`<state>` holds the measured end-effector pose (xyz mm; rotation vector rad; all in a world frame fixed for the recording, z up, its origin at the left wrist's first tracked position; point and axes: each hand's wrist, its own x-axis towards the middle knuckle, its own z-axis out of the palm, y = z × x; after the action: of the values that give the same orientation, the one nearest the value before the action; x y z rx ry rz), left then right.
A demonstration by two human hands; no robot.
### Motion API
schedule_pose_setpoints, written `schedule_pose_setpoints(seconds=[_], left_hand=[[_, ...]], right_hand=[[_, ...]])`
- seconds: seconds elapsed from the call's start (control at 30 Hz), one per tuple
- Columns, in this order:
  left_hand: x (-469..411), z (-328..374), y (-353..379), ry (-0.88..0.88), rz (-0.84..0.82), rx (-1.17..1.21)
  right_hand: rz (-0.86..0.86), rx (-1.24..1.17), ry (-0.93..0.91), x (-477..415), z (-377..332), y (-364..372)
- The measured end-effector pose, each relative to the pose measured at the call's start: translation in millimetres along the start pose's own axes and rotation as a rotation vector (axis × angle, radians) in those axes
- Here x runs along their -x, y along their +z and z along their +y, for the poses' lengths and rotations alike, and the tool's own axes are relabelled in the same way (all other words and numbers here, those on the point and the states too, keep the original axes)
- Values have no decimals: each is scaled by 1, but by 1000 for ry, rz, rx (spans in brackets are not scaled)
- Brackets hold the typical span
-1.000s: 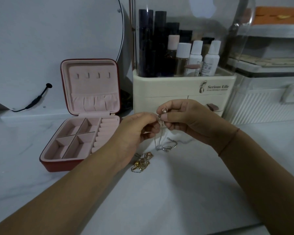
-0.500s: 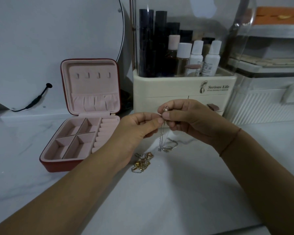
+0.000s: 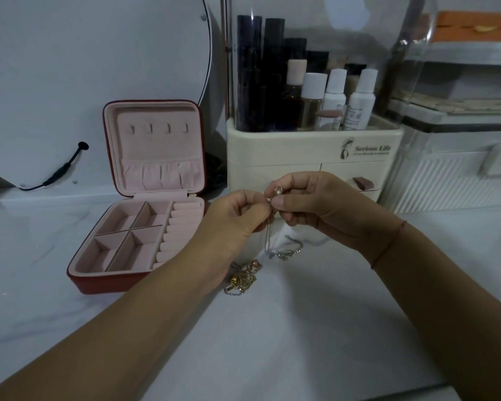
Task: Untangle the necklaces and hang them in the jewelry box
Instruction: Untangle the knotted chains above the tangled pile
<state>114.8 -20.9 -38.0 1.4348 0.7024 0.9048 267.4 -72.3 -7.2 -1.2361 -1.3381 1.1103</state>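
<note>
White marble countertop [image 3: 272, 328], grey veins, smooth, glossy; widest open stretch from 5 to 7 o'clock of frame, between the forearms. Round mirror [image 3: 84, 68] at 10 o'clock, thin dark rim, black cable [image 3: 58, 172] plugged at its lower edge. Cream plastic organiser [image 3: 301, 151] at 12–1 o'clock, rounded corners, clear domed cover, two drawers; print reads "Serious Life", smaller line under it unreadable. Ribbed clear storage box [image 3: 451, 180] at 2 o'clock, touching or just beside organiser, cannot tell. Jewelry box [image 3: 104, 283] at 9 o'clock, red outer shell, pink velvety lining, square with rounded corners, lid upright and open; four hooks [image 3: 158, 128] in lid bare, gathered pocket below, tray with four compartments plus ring rolls. Its right edge sits near left forearm.

Left hand [image 3: 229, 230] and right hand [image 3: 324, 206] meet at centre, raised above counter, in front of organiser drawers. Both pinch with thumb and forefinger the top of the silver necklace [image 3: 285, 252], other fingers curled. Small pinkish bead pendant [image 3: 278, 191] at right fingertips. Thin chain hangs straight down, lower end heaped on counter at 6 o'clock of hands. Gold necklaces [image 3: 243, 277], tangled clump, lie on counter at 7 o'clock of hands, just beside left wrist, apart from silver heap. White-capped bottles [image 3: 334, 96] in organiser, labels too small. Red thread bracelet [image 3: 388, 244] on right wrist.
</note>
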Motion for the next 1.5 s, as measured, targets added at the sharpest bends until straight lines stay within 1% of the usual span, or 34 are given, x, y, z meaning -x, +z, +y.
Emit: schedule_pose_setpoints(seconds=[0.17, 0.33, 0.43, 0.57, 0.73, 0.83, 1.1, 1.2, 1.3, 1.4, 1.5], left_hand=[[-1, -1, -1, 89, 48, -50], [-1, -1, -3, 53, 11, 2], [-1, 1, -2, 37, -2, 29], [-2, 3, -3, 29, 20, 41], [-3, 2, -4, 30, 70, 22], [-3, 3, -4, 33, 73, 20], [-1, 3, -3, 51, 77, -4], [-1, 2, -2, 55, 82, -28], [-1, 2, -3, 62, 101, -48], [-1, 3, -5, 36, 84, -78], [0, 3, -5, -46, 32, -173]], right_hand=[[14, 1, 1, 0, -1, -1], [43, 9, -10, -1, 1, 0], [53, -34, -27, -3, 3, 1], [90, -65, -70, -5, 6, 3], [169, -26, -126, -7, 7, 6], [194, -42, -141, -7, 7, 6], [166, -62, -85, -9, 10, 4], [115, -148, -61, -8, 8, 4], [64, -169, -46, -6, 5, 3], [73, -140, -5, -4, 1, -2], [100, -16, 0, 1, -3, -13]])
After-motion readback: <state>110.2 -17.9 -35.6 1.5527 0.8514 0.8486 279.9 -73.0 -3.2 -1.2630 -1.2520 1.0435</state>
